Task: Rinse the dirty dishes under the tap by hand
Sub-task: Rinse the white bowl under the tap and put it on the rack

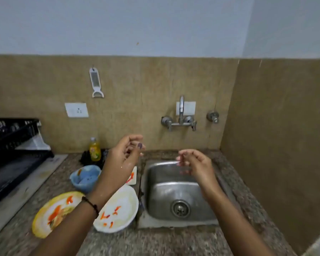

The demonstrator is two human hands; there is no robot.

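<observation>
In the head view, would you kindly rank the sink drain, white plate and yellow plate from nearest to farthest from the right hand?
1. Drain, in the sink below the right hand.
2. White plate, on the counter left of the sink.
3. Yellow plate, farthest left.

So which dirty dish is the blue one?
The bowl, just in front of the soap bottle. The yellow plate and white plate are flat and nearer.
</observation>
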